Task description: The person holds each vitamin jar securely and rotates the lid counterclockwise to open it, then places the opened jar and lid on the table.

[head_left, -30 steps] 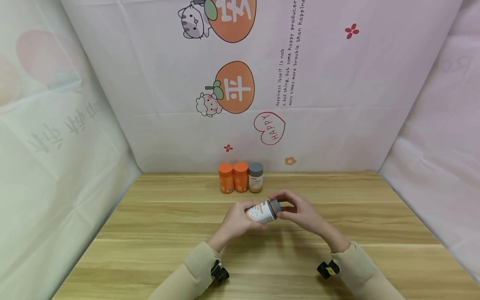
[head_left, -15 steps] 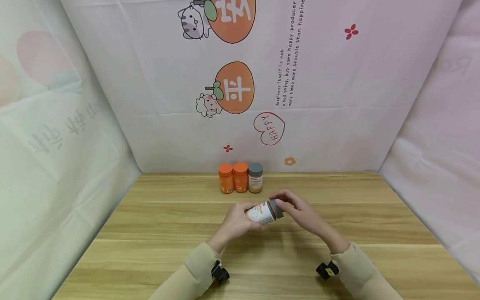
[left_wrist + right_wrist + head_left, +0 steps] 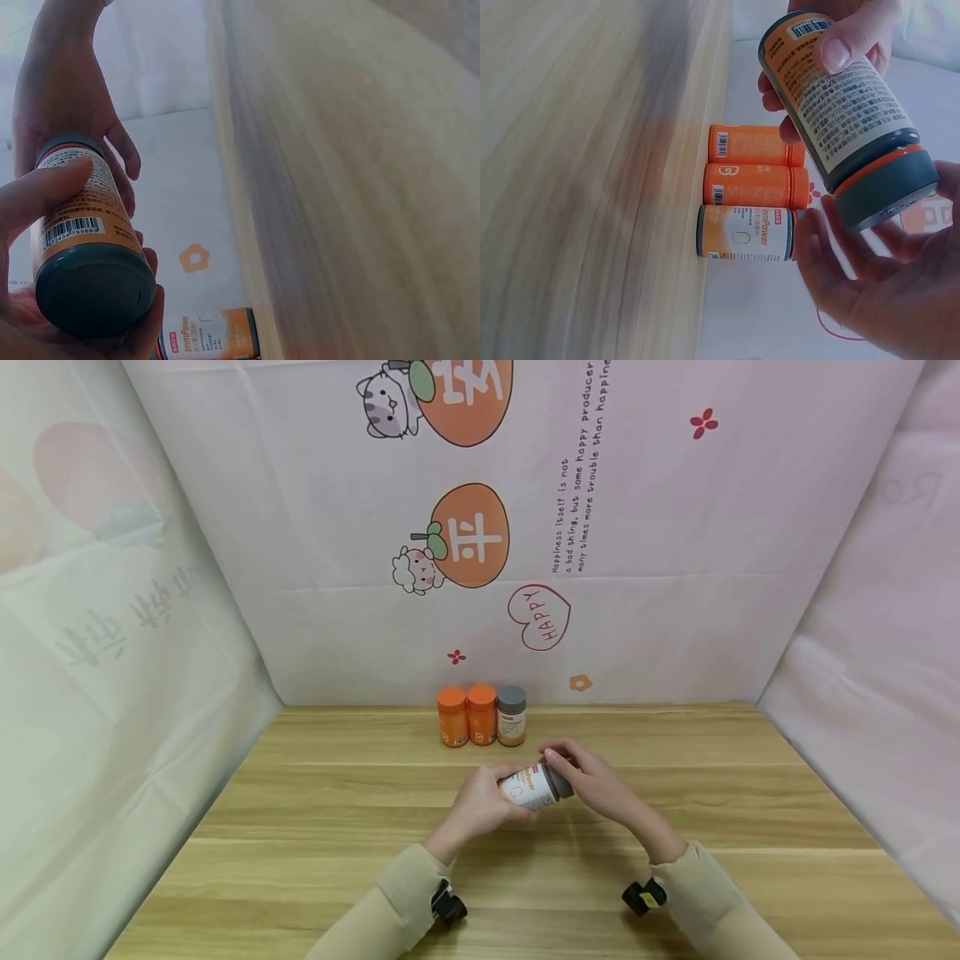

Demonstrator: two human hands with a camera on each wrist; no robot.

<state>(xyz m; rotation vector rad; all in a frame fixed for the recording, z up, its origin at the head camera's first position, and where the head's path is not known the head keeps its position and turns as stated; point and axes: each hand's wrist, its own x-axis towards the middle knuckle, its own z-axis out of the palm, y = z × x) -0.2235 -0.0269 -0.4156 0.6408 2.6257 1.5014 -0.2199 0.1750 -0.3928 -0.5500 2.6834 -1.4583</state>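
Observation:
A pill bottle point(image 3: 529, 787) with a white and orange label and a grey cap point(image 3: 558, 779) is held tilted above the table, cap end to the right. My left hand point(image 3: 480, 802) grips its body; the left wrist view shows the thumb across the label and the fingers beneath the dark base point(image 3: 96, 289). My right hand point(image 3: 596, 783) is at the cap, its fingers curved around the cap's edge. In the right wrist view an orange ring point(image 3: 877, 171) shows between the cap point(image 3: 887, 191) and the body. The cap sits on the bottle.
At the back of the wooden table point(image 3: 345, 827) stand two orange bottles point(image 3: 453, 717) and one grey-capped, white-labelled bottle point(image 3: 512, 717), side by side. A printed white cloth point(image 3: 645, 635) hangs behind them, and further cloth covers both sides.
My right thumb has moved from the cap's near side up over its top, and the hand has turned around the cap. Both hands and the bottle have shifted slightly right.

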